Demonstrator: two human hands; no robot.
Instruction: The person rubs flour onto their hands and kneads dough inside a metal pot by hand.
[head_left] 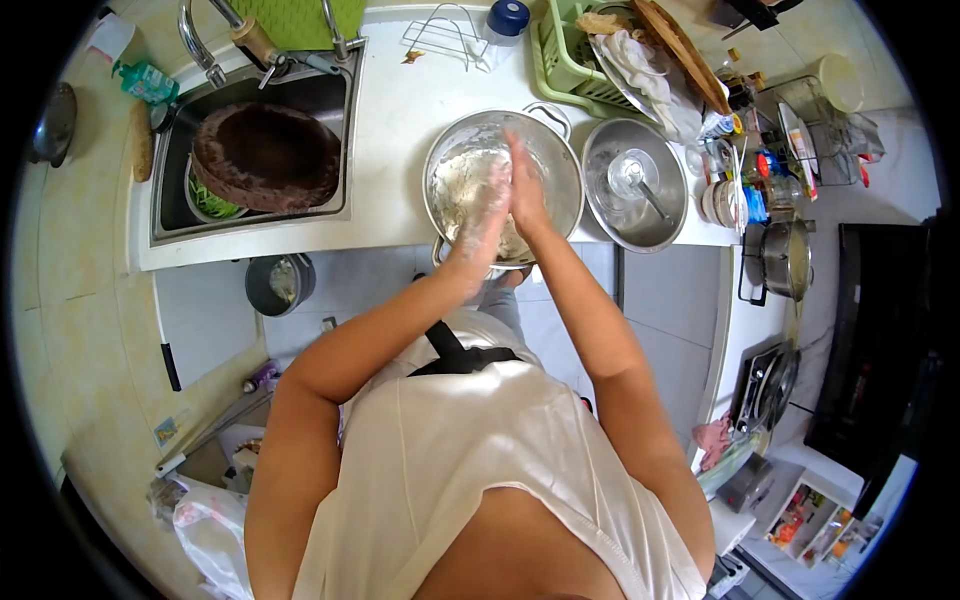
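Over a two-handled metal pot point(572, 160), my left hand point(487, 215) and my right hand point(527, 190) meet palm to palm with fingers stretched out straight. White flour coats much of my left hand. Below them in the pot lies a pale, crumbly flour mixture point(455, 190), partly hidden by my hands. I see no object between the palms. Close to the right of the pot stands a steel bowl point(605, 215), which holds a small clear dish point(630, 170) and a spoon point(655, 203).
At left, a sink point(345, 190) holds a large dark round board point(265, 155) over a container of chopped greens point(212, 200). A green dish rack point(565, 70) stands behind the steel bowl. Jars and bottles point(765, 165) crowd the right corner. A grey bin point(280, 285) is below the counter.
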